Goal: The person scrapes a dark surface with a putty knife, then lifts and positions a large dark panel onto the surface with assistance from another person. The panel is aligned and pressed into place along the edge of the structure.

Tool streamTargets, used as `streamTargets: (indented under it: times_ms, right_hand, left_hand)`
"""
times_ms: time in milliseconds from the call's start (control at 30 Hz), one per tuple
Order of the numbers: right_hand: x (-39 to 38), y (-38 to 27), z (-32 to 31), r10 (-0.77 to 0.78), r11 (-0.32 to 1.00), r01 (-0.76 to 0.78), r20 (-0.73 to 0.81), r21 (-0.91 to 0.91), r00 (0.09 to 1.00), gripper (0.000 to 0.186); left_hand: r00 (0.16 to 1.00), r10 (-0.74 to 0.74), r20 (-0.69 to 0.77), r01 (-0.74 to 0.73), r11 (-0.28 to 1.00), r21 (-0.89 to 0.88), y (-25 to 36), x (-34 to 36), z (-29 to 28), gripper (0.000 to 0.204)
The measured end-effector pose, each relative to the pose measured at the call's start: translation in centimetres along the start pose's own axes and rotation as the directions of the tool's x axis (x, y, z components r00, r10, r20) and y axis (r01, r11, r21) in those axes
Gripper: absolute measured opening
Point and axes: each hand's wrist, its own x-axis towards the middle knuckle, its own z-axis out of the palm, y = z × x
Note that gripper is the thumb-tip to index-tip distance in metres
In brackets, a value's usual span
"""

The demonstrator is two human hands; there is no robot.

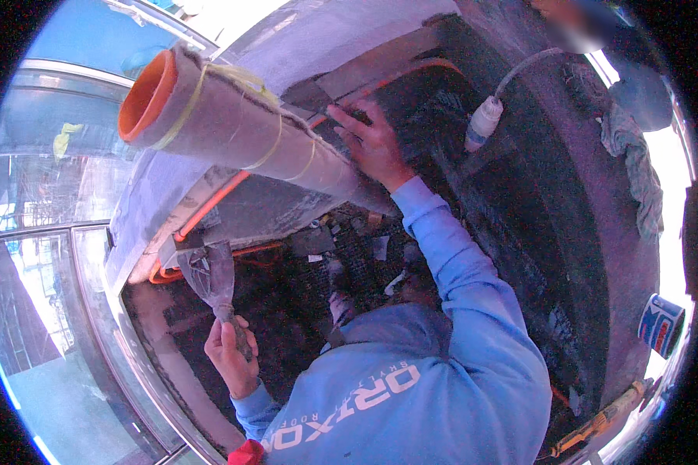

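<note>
My left hand (233, 356) is closed round the handle of a scraper (213, 283). Its wide, dusty blade points up, beside a loop of orange cord. My right hand (376, 151) reaches forward with its fingers apart. It is beside a long grey-wrapped tube (240, 128), and whether it touches the tube I cannot tell. A dark patch shows between thumb and forefinger, too unclear to name. The tube has an orange inner wall at its open end and yellow ties round it. Orange cord (213, 205) passes behind the tube, and a dark flat piece (306, 94) lies near my right fingertips.
Glass panels (39, 310) in frames stand at the left. A white connector (485, 120) hangs on a grey cable. At the right are a blue-and-white tub (661, 324), a draped cloth (632, 163) and a yellow tool (597, 422). Another person (636, 85) is at the upper right.
</note>
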Motion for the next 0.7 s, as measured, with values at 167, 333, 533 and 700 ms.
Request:
streamTargets:
  times_ms: [167, 333, 533, 700]
  right_hand:
    - [-0.3, 0.3, 0.3, 0.016, 0.999, -0.016, 0.004, 0.029, 1.000, 0.039]
    - [-0.7, 0.0, -0.4, 0.010, 1.000, -0.009, 0.010, -0.029, 1.000, 0.039]
    - [-0.3, -0.1, -2.2, 0.010, 0.999, -0.008, -0.047, 0.048, 0.999, 0.045]
    - [1.6, 2.7, 0.2, -0.111, 0.994, 0.110, -0.041, -0.029, 0.993, 0.049]
  left_hand:
    - [0.999, -0.004, 0.035, 0.004, 1.000, 0.009, -0.2, 0.6, -0.4, 0.037]
    - [0.999, 0.015, 0.042, -0.016, 1.000, 0.016, 0.2, 0.9, 0.5, 0.040]
    - [0.999, 0.006, 0.052, -0.008, 0.999, 0.036, 0.6, 0.7, 0.7, 0.041]
    - [0.999, -0.002, 0.044, 0.000, 0.999, 0.039, 0.4, 0.7, 1.3, 0.042]
